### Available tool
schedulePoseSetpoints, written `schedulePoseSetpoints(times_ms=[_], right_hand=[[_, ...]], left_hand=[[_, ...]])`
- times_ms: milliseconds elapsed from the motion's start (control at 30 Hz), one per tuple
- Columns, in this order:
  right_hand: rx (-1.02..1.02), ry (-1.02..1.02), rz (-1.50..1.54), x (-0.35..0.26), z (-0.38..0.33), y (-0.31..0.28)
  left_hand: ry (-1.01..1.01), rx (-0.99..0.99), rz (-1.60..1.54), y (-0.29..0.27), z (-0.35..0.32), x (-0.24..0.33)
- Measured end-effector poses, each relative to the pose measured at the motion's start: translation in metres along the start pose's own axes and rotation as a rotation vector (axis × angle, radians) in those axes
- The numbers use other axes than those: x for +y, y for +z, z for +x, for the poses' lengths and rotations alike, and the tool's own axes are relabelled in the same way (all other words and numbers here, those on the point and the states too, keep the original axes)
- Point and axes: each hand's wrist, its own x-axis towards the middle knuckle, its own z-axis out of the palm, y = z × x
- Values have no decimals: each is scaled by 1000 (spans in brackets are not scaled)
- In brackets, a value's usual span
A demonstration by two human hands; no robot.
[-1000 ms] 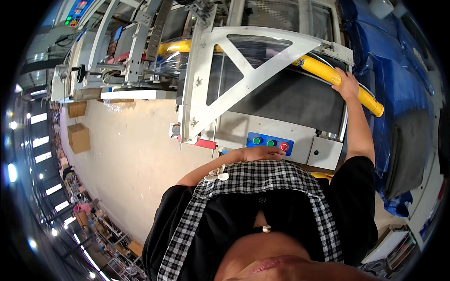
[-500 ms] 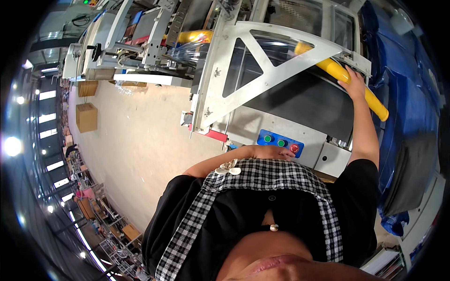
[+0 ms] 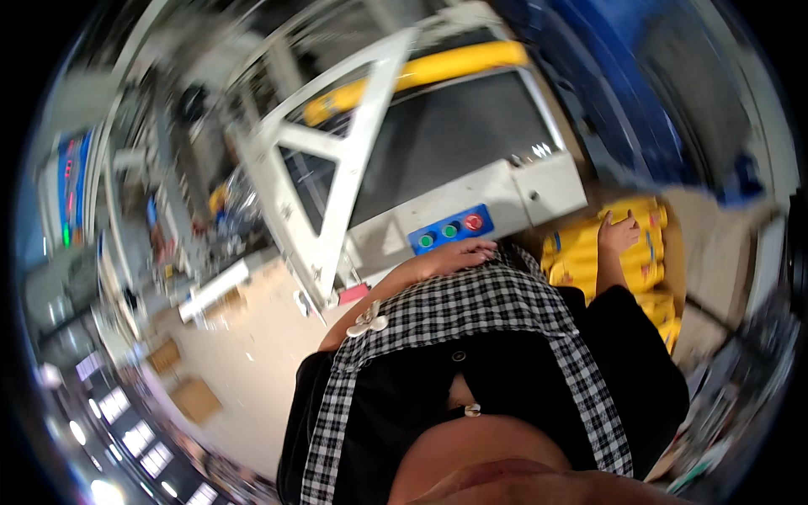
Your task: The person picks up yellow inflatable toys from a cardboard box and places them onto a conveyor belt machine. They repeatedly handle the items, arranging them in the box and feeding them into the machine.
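My right hand (image 3: 619,234) is over several yellow cylindrical packs (image 3: 581,252) in a cardboard box at my right; its fingers are apart and nothing shows in them. My left hand (image 3: 461,255) lies with fingers stretched out at the front of the machine, beside a blue button panel (image 3: 438,234) with two green buttons and a red one. A long yellow tube (image 3: 467,64) lies across the far side of the machine's black bed (image 3: 446,126), its left part behind a white triangular frame (image 3: 364,126).
Blue sheeting (image 3: 589,93) hangs or lies beyond the machine on the right. Blurred machinery stands at the left, with a small cardboard box (image 3: 195,399) on the pale floor (image 3: 252,362).
My right hand has let go of the yellow tube and moved down right to the box. The tube now lies along the bed's far side. My view has turned right.
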Motion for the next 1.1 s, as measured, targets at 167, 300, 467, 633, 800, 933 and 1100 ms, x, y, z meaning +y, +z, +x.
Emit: schedulePoseSetpoints(times_ms=[167, 300, 467, 633, 800, 933, 1100], right_hand=[[-584, 1080, -194, 139, -88, -18], [-954, 1162, 151, 154, -150, -16], [-832, 1002, 178, 92, -117, -26], [-101, 1020, -306, 126, -74, -15], [-645, 1351, -12, 190, -43, -74], [-697, 1364, -122, 175, -21, -26], [-606, 1397, 198, 184, -17, -23]], left_hand=[[-38, -146, 26, 11, 24, 26], [-134, -199, 37, 33, 28, 47], [-156, -240, 148, 34, 69, 76], [-197, -196, 168, 20, 83, 94], [-242, -147, 65, 36, 73, 93], [-241, -154, 136, 30, 93, 103], [-268, -127, 182, 36, 96, 106]])
